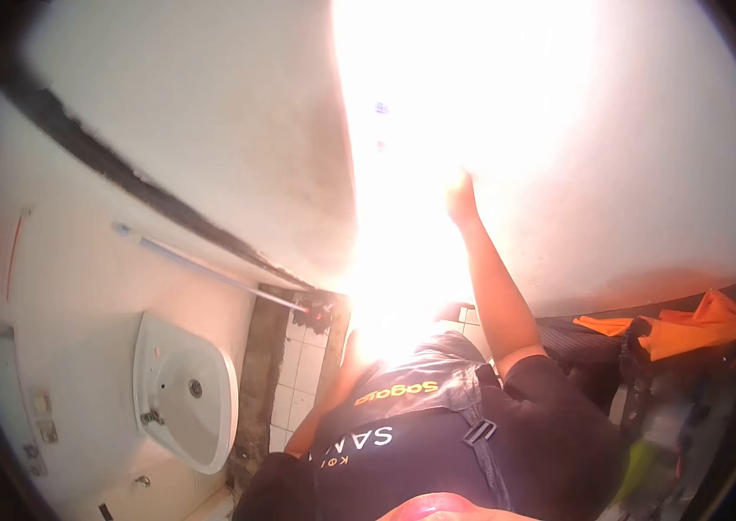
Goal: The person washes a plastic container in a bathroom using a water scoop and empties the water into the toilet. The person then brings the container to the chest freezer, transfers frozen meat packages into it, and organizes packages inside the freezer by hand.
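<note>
My right hand [462, 198] is raised at the edge of a very bright glare, and its fingers are washed out, so its grip and anything in it are hidden. The right forearm stretches up from a dark short sleeve. On the other side, my left forearm runs into the glare beside the dark printed shirt [403, 434], which hides the left hand. A dark strap with a buckle [479, 432] crosses the shirt. Small bluish marks show faintly inside the glare.
A white washbasin [212, 425] is mounted on the left wall, with a pale pole [212, 276] slanting above it. White tiles [303, 369] show beyond a dark-edged opening. Orange cloth [698, 328] lies at the right, above blurred dark and green items.
</note>
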`<state>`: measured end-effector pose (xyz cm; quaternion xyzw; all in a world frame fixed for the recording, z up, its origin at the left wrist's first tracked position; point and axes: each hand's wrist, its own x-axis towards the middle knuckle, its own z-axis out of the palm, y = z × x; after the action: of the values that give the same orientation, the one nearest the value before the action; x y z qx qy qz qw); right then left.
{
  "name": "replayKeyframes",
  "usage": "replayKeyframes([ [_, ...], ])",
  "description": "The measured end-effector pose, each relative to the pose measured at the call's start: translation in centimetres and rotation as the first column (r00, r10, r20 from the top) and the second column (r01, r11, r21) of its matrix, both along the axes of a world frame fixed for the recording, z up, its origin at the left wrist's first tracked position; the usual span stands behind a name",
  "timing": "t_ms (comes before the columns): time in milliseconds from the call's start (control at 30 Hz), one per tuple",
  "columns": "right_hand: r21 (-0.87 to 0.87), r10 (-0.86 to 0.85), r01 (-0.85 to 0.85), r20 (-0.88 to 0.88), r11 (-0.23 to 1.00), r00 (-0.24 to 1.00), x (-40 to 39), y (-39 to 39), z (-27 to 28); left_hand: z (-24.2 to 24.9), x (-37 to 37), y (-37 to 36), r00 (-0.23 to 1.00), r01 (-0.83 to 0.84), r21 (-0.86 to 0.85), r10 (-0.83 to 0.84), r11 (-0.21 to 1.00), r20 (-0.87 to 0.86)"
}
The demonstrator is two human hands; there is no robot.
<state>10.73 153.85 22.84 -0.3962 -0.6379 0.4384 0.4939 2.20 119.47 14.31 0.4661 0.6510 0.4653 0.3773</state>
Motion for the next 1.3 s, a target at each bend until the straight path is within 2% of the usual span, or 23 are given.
replayKeyframes([
  [67,-0.081,0.106,-0.101,0.059,0.992,0.993,0.7,1.2,0.7,0.0,0.0,1.1,0.978,-0.158,-0.085,0.144,0.984,-0.150],
  [100,-0.082,0.096,-0.091,0.059,0.992,0.994,1.1,1.8,0.5,-0.3,-0.1,1.6,0.980,-0.148,-0.086,0.134,0.985,-0.150],
  [167,-0.212,0.225,-0.164,0.305,0.963,0.925,2.2,3.6,-0.3,-0.9,0.0,3.3,0.977,-0.191,-0.140,0.175,0.972,-0.120],
  [200,-0.214,0.226,-0.165,0.304,0.963,0.925,2.6,4.7,-1.5,-0.7,0.0,4.5,0.977,-0.191,-0.142,0.175,0.971,-0.121],
  [267,-0.187,0.193,-0.181,0.045,0.966,0.980,3.3,6.9,-3.5,-0.5,0.4,7.1,0.991,-0.099,-0.259,0.071,0.961,-0.117],
  [300,-0.189,0.209,-0.196,0.052,0.962,0.977,3.9,7.9,-3.7,-1.0,0.5,8.5,0.990,-0.114,-0.261,0.087,0.959,-0.110],
  [367,-0.248,0.279,-0.273,-0.012,0.930,0.960,4.9,10.1,-2.9,-2.5,0.4,11.6,0.998,-0.008,-0.265,-0.007,0.964,-0.056],
  [400,-0.243,0.299,-0.293,-0.011,0.925,0.954,5.3,11.3,-2.3,-2.5,0.5,13.4,0.992,0.011,-0.265,-0.044,0.964,-0.120],
  [467,-0.318,0.346,-0.348,-0.064,0.882,0.936,6.7,13.9,-1.8,-2.2,1.6,17.6,0.991,-0.013,-0.272,-0.024,0.962,-0.133],
  [567,-0.312,0.413,-0.422,-0.097,0.851,0.905,7.7,17.6,-2.2,-0.8,2.1,23.6,0.990,-0.008,-0.348,-0.043,0.938,-0.138],
  [600,-0.325,0.425,-0.431,-0.091,0.842,0.900,7.7,18.6,-2.2,-0.7,2.1,25.0,0.980,-0.038,-0.303,-0.024,0.952,-0.198],
  [700,-0.301,0.426,-0.422,-0.054,0.855,0.903,8.4,22.0,-3.1,-1.0,2.0,29.6,0.958,-0.088,-0.217,0.023,0.972,-0.286],
  [833,-0.292,0.325,-0.330,-0.067,0.898,0.943,8.3,26.4,-3.2,-1.3,0.6,33.9,0.973,-0.165,-0.306,0.104,0.938,-0.206],
  [900,-0.244,0.179,-0.187,-0.054,0.951,0.982,8.1,28.2,-3.7,-1.9,-0.5,35.7,0.971,-0.181,-0.315,0.118,0.931,-0.209],
  [933,-0.253,0.181,-0.189,-0.055,0.949,0.982,8.0,29.4,-4.1,-2.7,-1.2,36.7,0.963,-0.215,-0.296,0.152,0.931,-0.222],
  [1000,-0.222,0.059,-0.072,-0.067,0.972,0.996,7.6,32.0,-4.8,-3.5,-2.8,39.0,0.956,-0.243,-0.284,0.180,0.928,-0.231],
  [1067,-0.267,0.070,-0.096,-0.103,0.959,0.992,7.2,34.7,-5.7,-5.0,-4.6,41.9,0.942,-0.335,-0.326,0.319,0.884,-0.104],
  [1100,-0.292,0.085,-0.125,-0.146,0.948,0.986,6.7,36.3,-6.2,-5.9,-5.6,43.5,0.947,-0.322,-0.334,0.305,0.886,-0.104],
  [1167,-0.265,0.090,-0.110,-0.086,0.958,0.992,5.3,40.0,-7.7,-8.2,-8.1,47.6,0.914,-0.405,-0.262,0.383,0.876,-0.132],
  [1233,-0.253,0.057,-0.088,-0.128,0.963,0.990,3.4,43.5,-9.8,-12.0,-11.7,51.2,0.922,-0.383,-0.162,0.388,0.910,0.003],
  [1267,-0.229,0.043,-0.057,-0.063,0.972,0.997,2.8,45.9,-11.2,-13.2,-13.1,53.4,0.918,-0.395,-0.154,0.397,0.906,-0.018],
  [1300,-0.216,0.026,-0.041,-0.074,0.976,0.997,1.7,48.1,-12.8,-14.4,-15.0,56.3,0.914,-0.405,-0.132,0.404,0.905,-0.038],
])
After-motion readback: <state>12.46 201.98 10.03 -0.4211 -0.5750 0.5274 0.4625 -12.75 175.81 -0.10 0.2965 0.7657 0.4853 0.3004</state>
